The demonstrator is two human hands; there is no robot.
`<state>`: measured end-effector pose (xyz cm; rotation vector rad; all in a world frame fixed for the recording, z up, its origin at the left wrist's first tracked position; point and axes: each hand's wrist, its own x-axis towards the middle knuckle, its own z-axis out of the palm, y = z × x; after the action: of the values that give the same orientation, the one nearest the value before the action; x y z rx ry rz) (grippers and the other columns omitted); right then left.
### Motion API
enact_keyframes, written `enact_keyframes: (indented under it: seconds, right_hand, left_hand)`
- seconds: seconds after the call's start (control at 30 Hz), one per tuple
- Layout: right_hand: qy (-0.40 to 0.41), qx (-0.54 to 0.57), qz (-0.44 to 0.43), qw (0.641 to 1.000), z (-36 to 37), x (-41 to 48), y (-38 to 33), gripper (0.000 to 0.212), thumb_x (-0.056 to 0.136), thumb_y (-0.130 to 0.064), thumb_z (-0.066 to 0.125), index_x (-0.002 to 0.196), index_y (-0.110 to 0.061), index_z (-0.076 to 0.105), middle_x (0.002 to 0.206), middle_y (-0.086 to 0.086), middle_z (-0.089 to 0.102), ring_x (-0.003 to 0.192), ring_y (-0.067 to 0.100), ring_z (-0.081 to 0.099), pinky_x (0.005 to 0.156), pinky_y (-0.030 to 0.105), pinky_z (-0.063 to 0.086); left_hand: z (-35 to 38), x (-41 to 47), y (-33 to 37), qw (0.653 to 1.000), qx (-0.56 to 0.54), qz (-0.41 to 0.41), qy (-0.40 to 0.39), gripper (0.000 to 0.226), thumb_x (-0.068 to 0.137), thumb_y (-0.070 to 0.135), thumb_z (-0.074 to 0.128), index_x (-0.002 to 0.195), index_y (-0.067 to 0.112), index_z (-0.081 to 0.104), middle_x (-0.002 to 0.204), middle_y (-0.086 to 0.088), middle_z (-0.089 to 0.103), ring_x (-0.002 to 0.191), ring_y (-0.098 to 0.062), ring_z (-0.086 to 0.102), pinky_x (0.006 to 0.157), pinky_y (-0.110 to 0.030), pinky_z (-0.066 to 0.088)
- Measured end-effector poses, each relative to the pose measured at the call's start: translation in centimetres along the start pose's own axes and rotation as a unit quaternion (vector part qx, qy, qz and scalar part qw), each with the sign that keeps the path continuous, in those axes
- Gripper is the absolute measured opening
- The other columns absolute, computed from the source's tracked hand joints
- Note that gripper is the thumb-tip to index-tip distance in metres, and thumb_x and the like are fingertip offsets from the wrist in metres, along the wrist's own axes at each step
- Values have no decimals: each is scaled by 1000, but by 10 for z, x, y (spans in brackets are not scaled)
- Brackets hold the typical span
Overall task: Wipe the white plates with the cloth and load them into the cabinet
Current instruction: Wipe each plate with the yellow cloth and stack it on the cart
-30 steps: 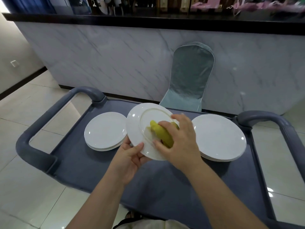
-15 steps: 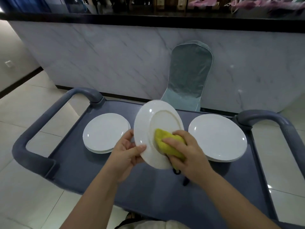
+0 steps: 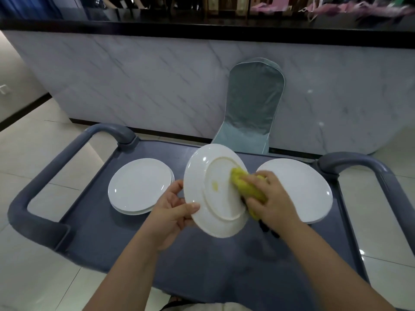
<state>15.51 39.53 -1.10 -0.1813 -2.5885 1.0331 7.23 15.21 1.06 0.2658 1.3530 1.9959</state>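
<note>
Quick status from plate duty: nowhere near done. I've got one plate [image 3: 208, 187] up off the cart [image 3: 202, 261], held in the air between the two piles and just above the cart's deck. My left hand [image 3: 173, 212] pinches its left edge, thumb on the side facing me and the other fingers tucked behind. My right hand [image 3: 269, 198] has its fingers curled round the bunched yellow cloth [image 3: 244, 185], pressing it on the right part of the plate, right on the foot ring.

So I'd say I'm mid-wipe on this one, doing the underside. The left stack [image 3: 139, 185] and the right stack [image 3: 298, 187] both sit flat on the cart. I honestly can't tell which pile is wiped and which is waiting. There's no cabinet anywhere in view, so I'm guessing all the loading is left to do.

Orientation: the plate is tipped up steeply on edge, bottom turned toward me and a bit to my right, eating side facing away. It's round, so there's no true long axis, but from here it reads as an oval running far-to-near, top edge leaning toward the chair [image 3: 251, 104]. There's a small yellowish spot [image 3: 215, 186] inside the ring. It could be a smear or just the cloth's reflection.
</note>
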Motion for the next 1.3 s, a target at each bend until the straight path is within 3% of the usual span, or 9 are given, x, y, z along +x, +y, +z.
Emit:
enact_keyframes:
  seconds: [0.1, 0.23, 0.33, 0.5, 0.73, 0.9, 1.0, 1.07, 1.3]
  right_hand:
    - [79, -7, 8, 997, 4, 36, -17, 47, 85, -21, 70, 128, -35, 59, 119, -4, 42, 107, 19, 51, 95, 27, 40]
    - [-32, 17, -110, 993, 28, 20, -47, 51, 81, -39, 60, 129, -51, 46, 122, -12, 38, 106, 6, 45, 88, 8, 34]
    - [-47, -2, -106, 993, 16, -1, -9, 53, 78, -24, 69, 127, -42, 57, 125, -2, 46, 110, 19, 52, 93, 22, 42]
    - [87, -8, 56, 995, -8, 42, 4, 43, 83, -19, 71, 124, -29, 63, 117, -4, 48, 107, 22, 53, 92, 31, 43]
    - [-31, -91, -275, 957, 23, 55, -80, 42, 84, -39, 56, 125, -33, 60, 124, 5, 48, 101, 28, 54, 77, 31, 41]
    - [3, -18, -22, 1000, 3, 109, -36, 44, 86, -23, 67, 129, -32, 59, 120, -3, 51, 111, 21, 53, 92, 29, 42]
    - [33, 68, 98, 992, -5, 92, -10, 34, 84, -25, 69, 116, -37, 64, 98, -22, 58, 101, 10, 57, 80, 11, 42]
    - [60, 59, 114, 990, 5, 54, -11, 35, 83, -29, 70, 117, -37, 63, 105, -14, 58, 99, 6, 54, 80, 13, 41]
    - [71, -58, -166, 982, 64, -9, -62, 40, 81, -19, 72, 120, -23, 68, 130, 12, 51, 103, 27, 54, 85, 29, 47]
  left_hand:
    - [13, 9, -1, 1000, -1, 19, -1, 50, 71, -5, 66, 116, 14, 54, 99, -12, 72, 86, -28, 70, 66, -40, 61]
    - [6, 18, 8, 996, -56, 45, 53, 44, 72, -13, 66, 105, 14, 55, 92, -13, 72, 78, -27, 72, 60, -38, 60]
    - [-4, 14, 9, 998, -35, 20, 43, 40, 73, -10, 67, 101, 16, 55, 86, -12, 72, 71, -24, 71, 57, -35, 59]
    - [2, 8, 1, 998, 51, -6, -30, 44, 73, -3, 68, 111, 11, 51, 93, -17, 71, 84, -30, 69, 66, -41, 61]
    - [-5, 11, 13, 998, 48, 41, 26, 54, 71, -5, 74, 115, 19, 55, 95, -14, 73, 86, -29, 72, 61, -38, 59]
    - [-6, 5, 13, 999, -5, 47, 25, 40, 69, -6, 69, 99, 18, 57, 87, -13, 71, 75, -24, 70, 58, -35, 59]
    - [-11, 9, 17, 985, -146, 65, 61, 38, 71, -5, 64, 99, 20, 59, 96, -8, 72, 83, -20, 72, 62, -32, 60]
    - [-10, 17, 17, 972, -208, 73, 86, 39, 73, -4, 59, 104, 20, 58, 100, -4, 74, 86, -18, 72, 63, -30, 59]
    - [7, 38, 4, 961, -244, 35, 123, 46, 75, 2, 61, 118, 16, 55, 99, -10, 73, 76, -18, 72, 63, -32, 60]
